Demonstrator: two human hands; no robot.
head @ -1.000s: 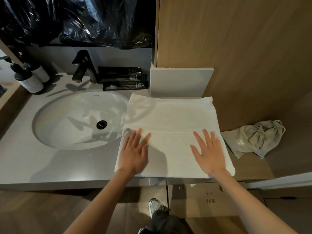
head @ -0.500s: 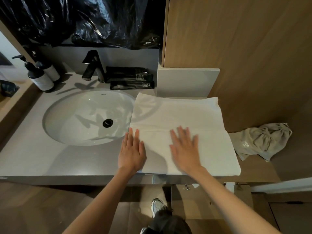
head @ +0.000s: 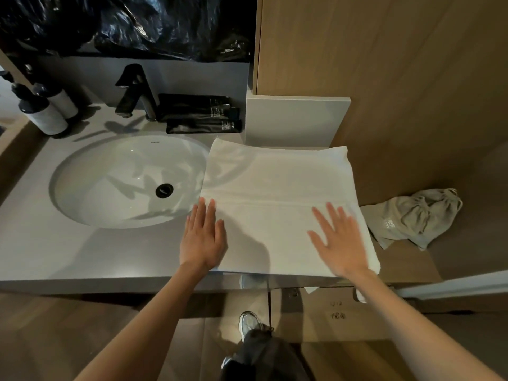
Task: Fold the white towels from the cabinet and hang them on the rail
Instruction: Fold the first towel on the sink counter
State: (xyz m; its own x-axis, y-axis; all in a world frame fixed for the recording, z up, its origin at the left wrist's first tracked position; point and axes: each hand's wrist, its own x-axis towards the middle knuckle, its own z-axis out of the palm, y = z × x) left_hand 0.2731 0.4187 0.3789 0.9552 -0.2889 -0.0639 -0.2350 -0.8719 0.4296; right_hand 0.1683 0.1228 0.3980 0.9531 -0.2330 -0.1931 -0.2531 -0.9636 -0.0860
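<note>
A white towel [head: 277,182] lies folded flat on the grey counter [head: 82,257], to the right of the sink, with a fold line running across its middle. My left hand [head: 203,237] rests flat on the towel's near left corner, fingers straight. On the near right part of the towel my right hand [head: 338,240] lies flat with fingers spread, slightly blurred. No cabinet shelf with towels and no rail are in view.
A white oval sink [head: 129,180] with a black faucet [head: 134,92] sits left of the towel. Black tubes [head: 203,114] lie behind it, two pump bottles [head: 46,111] stand far left. A grey drawstring bag [head: 415,215] lies on the wooden ledge to the right. A wood wall rises behind.
My right hand has slid from the towel's middle back to its right side. My left hand stays at the left corner.
</note>
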